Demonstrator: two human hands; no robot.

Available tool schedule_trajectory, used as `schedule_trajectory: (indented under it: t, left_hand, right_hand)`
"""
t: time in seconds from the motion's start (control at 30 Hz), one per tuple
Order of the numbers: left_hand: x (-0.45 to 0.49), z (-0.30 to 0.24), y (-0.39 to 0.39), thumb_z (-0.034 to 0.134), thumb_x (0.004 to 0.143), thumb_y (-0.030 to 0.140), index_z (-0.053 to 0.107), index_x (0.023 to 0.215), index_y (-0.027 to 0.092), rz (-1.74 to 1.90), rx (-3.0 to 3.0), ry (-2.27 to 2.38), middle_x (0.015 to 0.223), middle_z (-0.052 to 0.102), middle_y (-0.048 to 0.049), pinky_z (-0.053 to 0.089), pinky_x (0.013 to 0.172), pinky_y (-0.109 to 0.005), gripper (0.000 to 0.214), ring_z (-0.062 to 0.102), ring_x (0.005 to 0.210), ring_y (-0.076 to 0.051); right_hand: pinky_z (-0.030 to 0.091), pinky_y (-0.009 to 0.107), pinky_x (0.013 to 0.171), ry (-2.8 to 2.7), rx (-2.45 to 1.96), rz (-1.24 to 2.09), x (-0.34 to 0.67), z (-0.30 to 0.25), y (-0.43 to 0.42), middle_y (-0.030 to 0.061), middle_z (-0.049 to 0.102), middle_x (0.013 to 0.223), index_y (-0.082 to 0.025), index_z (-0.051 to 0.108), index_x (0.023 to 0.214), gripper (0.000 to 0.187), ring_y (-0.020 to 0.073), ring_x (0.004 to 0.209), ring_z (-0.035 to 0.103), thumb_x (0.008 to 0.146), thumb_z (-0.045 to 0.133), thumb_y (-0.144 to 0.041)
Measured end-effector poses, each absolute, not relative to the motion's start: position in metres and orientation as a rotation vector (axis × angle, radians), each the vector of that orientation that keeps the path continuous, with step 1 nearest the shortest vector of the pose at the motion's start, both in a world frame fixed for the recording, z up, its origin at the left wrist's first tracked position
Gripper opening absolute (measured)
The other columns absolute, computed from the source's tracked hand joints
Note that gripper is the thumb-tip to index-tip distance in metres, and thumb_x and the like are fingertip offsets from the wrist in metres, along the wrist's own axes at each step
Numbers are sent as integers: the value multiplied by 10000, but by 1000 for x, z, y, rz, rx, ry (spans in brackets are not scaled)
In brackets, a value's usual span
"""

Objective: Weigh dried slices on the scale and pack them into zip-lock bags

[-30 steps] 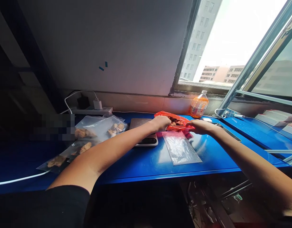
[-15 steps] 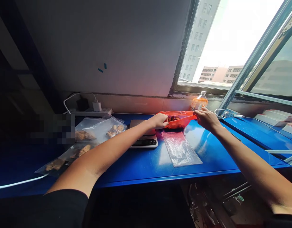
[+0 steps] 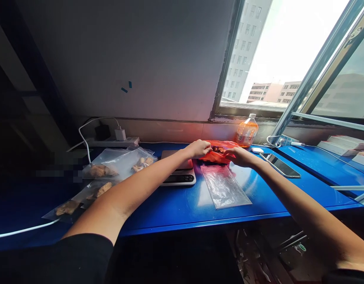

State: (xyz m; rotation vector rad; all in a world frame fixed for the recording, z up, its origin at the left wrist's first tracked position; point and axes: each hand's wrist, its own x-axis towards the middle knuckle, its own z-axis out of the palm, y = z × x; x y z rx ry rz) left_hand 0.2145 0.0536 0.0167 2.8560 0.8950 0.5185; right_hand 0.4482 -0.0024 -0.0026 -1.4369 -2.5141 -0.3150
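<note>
Nearest: front edge of blue tbl (image 3: 158, 215), w/ white cable (image 3: 25, 232) at far L. Just beyond, partly behind L forearm, front clear bags (image 3: 49, 215) w/ rough tan lumps (image 3: 68, 207). Behind those, back clear bags (image 3: 121, 157), slightly cloudy: brownish lump (image 3: 99, 170) in one, several small pale rounded pcs (image 3: 144, 161) in the R one.

Mid: flat clear bag (image 3: 224, 189), thin, shiny, wrinkled, pinkish at far end. L of it, white scale (image 3: 177, 181) w/ dark front panel, partly hidden by L arm.

Past the flat bag, R of scale: red bag (image 3: 213, 159), thin see-thru plastic, crumpled, mouth open toward viewer. Inside, dark reddish-brown chunks (image 3: 219, 150), irregular, bunched btwn the hands. Can't tell if base rests on tbl. L hand (image 3: 199, 148) pinches L side of rim, fingers curled; R hand (image 3: 239, 156) pinches R side, thumb + fingertips at rim.

R of R hand: phone (image 3: 282, 165) lying flat, small white obj (image 3: 256, 150) near it. Behind: clear bottle (image 3: 247, 132), orange liquid, pale cap, printed label; then window (image 3: 258, 94) w/ bldgs outside.
</note>
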Motion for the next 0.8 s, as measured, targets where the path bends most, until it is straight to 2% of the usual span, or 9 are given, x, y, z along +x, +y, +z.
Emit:
schedule_trajectory:
  t: [0.1,0.17,0.33,0.43,0.53,0.6,0.67,0.73,0.8]
  left_hand:
    - [213,15,53,413,916,248,649,779,167,508,2865,869,749,674,-32,413,646,-251,284,561,663,-150]
    - [212,14,52,416,915,237,643,766,166,484,2869,845,744,671,-28,412,648,-246,281,561,665,-145]
    - [209,15,50,592,791,199,636,835,155,431,2873,840,813,680,-27,422,652,-235,77,594,722,-157]
    - [206,15,52,615,703,116,621,903,142,424,2872,895,895,682,-57,432,656,-247,202,610,769,-185]
    - [205,14,54,672,656,154,613,924,146,417,2864,934,961,673,-80,436,652,-255,275,615,813,-211]
    - [205,13,55,703,676,263,613,914,155,415,2843,957,936,673,-69,432,634,-254,276,614,795,-208]
    - [207,13,55,650,757,382,618,876,165,424,2810,981,853,673,-46,417,603,-251,250,604,728,-188]
    - [209,14,54,558,837,410,623,815,170,438,2778,997,768,663,-25,395,575,-248,250,586,660,-164]
    - [211,16,52,533,858,378,627,771,170,456,2758,996,728,659,-14,382,567,-244,244,575,636,-149]
  right_hand:
    - [491,290,676,-2539,-1433,-178,453,-5,-2,53,716,846,-203,688,882,225,165,729,628,868,468,-157]
    - [476,284,654,-2513,-1479,-210,454,-4,-2,52,705,824,-195,664,830,242,160,713,617,879,433,-146]
    - [422,270,617,-2458,-1616,-371,456,-4,0,63,685,795,-183,624,802,258,153,675,589,882,388,-118]
    - [380,263,573,-2403,-1712,-425,461,-6,0,82,691,800,-167,624,885,256,155,641,589,882,374,-110]
    - [351,259,546,-2351,-1775,-457,464,-7,-1,98,690,782,-147,616,944,242,161,618,596,898,379,-139]
    - [367,256,567,-2360,-1745,-453,465,-5,-2,98,691,806,-156,616,942,229,168,667,613,925,395,-215]
    - [397,259,609,-2402,-1650,-440,466,-3,-3,91,688,834,-173,623,895,234,176,724,620,933,424,-290]
    - [420,267,657,-2440,-1547,-437,468,-1,-3,88,682,849,-181,628,836,230,181,763,616,920,459,-313]
    - [429,272,686,-2450,-1502,-439,472,0,-2,88,676,854,-180,631,804,216,185,783,608,906,486,-304]
